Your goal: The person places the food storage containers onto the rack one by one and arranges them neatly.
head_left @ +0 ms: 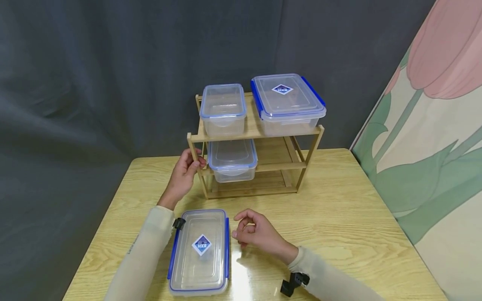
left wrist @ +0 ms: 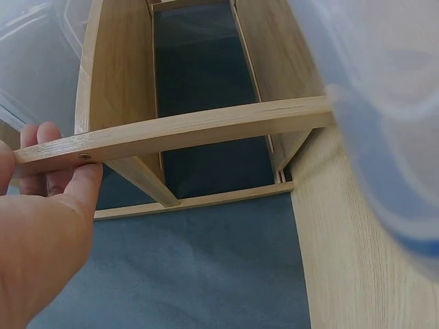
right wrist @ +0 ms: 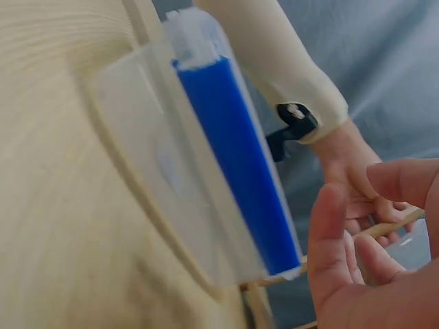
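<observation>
My left hand (head_left: 182,177) grips the front left post of a wooden rack (head_left: 260,166), thumb on one side and fingers on the other, as the left wrist view shows. Above the table, just right of a flat lidded food container (head_left: 199,251) with blue side clips, hovers my right hand (head_left: 260,234). Its fingers are loosely bent and hold nothing. In the right wrist view the blue clip (right wrist: 236,164) of that container is close to the fingertips, with a gap between. A clear lidded container (head_left: 232,161) sits on the rack's middle shelf, near the left hand.
On the rack's top shelf stand a small clear container (head_left: 223,109) at left and a larger one with blue clips (head_left: 290,102) at right. A dark curtain (head_left: 113,75) hangs behind the wooden table (head_left: 339,217); a tulip-patterned cloth (head_left: 433,125) is at right.
</observation>
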Demonstrator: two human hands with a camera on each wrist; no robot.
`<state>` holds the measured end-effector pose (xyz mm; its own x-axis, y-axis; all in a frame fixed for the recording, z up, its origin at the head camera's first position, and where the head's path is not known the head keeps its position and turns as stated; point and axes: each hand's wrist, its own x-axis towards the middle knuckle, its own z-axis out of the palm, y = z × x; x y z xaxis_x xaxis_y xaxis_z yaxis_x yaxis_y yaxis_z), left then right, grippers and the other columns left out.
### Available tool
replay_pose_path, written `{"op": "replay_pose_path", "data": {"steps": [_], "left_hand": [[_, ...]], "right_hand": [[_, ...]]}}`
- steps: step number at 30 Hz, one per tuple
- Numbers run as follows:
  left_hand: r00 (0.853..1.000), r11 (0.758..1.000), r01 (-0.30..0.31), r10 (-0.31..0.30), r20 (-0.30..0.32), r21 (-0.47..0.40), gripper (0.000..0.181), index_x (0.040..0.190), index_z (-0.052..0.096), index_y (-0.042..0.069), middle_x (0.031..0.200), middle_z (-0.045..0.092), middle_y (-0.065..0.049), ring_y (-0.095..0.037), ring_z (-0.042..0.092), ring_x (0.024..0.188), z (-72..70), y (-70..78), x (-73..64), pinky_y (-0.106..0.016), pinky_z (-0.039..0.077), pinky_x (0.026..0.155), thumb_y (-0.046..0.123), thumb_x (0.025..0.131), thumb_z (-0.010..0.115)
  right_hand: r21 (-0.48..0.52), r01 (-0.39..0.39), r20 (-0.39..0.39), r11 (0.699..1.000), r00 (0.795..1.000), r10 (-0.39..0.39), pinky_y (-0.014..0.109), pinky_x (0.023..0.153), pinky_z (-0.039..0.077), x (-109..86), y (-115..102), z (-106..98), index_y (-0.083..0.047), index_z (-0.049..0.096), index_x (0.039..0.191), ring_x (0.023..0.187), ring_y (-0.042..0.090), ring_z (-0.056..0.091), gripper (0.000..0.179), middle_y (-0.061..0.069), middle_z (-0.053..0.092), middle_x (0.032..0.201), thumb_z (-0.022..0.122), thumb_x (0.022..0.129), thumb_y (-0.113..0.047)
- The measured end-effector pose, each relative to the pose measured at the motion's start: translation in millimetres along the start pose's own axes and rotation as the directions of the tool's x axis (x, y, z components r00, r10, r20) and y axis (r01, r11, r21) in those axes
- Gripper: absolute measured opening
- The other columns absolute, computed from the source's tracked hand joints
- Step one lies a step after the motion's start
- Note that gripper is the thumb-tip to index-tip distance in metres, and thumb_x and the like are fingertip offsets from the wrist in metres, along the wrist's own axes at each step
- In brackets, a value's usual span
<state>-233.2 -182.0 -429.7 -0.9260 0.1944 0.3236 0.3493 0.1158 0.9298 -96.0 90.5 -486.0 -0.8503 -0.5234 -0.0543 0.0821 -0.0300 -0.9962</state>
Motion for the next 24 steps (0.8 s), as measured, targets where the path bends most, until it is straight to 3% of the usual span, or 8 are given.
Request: {"op": "replay_pose_path", "data": {"steps": [9, 20, 24], "left_hand": [[1.0, 1.0, 0.007, -0.007, -0.01, 0.014, 0.03, 0.143, 0.045, 0.001, 0.119, 0.06, -0.022, -0.018, 0.063, 0.107, 1.4, 1.4, -1.9, -0.021, 0.055, 0.096, 0.004, 0.113, 0.04], [1.0, 1.0, 0.005, -0.005, -0.01, 0.023, 0.031, 0.144, 0.047, 0.003, 0.119, 0.061, -0.022, -0.043, 0.061, 0.115, 1.7, -2.4, -2.7, -0.023, 0.055, 0.098, 0.007, 0.114, 0.042], [1.0, 0.999, 0.003, -0.002, -0.01, 0.032, 0.031, 0.144, 0.047, 0.004, 0.119, 0.061, -0.021, -0.042, 0.061, 0.115, 1.4, -1.1, -2.6, -0.022, 0.055, 0.097, 0.007, 0.114, 0.042]], "right_hand": [[0.109, -0.092, 0.012, 0.99, 0.996, 0.091, 0.03, 0.064, 0.062, -2.3, 23.4, 14.2, 0.012, 0.041, 0.139, 0.077, 0.014, 0.067, 0.059, 0.007, 0.057, 0.103, 0.076, 0.095, -0.007], [0.101, -0.105, -0.038, 0.989, 0.993, 0.11, 0.029, 0.062, 0.061, -7.8, 32.4, 26.9, 0.005, 0.046, 0.135, 0.072, 0.015, 0.065, 0.056, 0.01, 0.056, 0.103, 0.08, 0.092, -0.007], [0.104, -0.109, -0.013, 0.989, 0.994, 0.111, 0.028, 0.062, 0.061, -14.7, 35.5, 31.3, 0.006, 0.044, 0.135, 0.07, 0.013, 0.064, 0.058, 0.011, 0.056, 0.103, 0.08, 0.091, -0.007]]}}
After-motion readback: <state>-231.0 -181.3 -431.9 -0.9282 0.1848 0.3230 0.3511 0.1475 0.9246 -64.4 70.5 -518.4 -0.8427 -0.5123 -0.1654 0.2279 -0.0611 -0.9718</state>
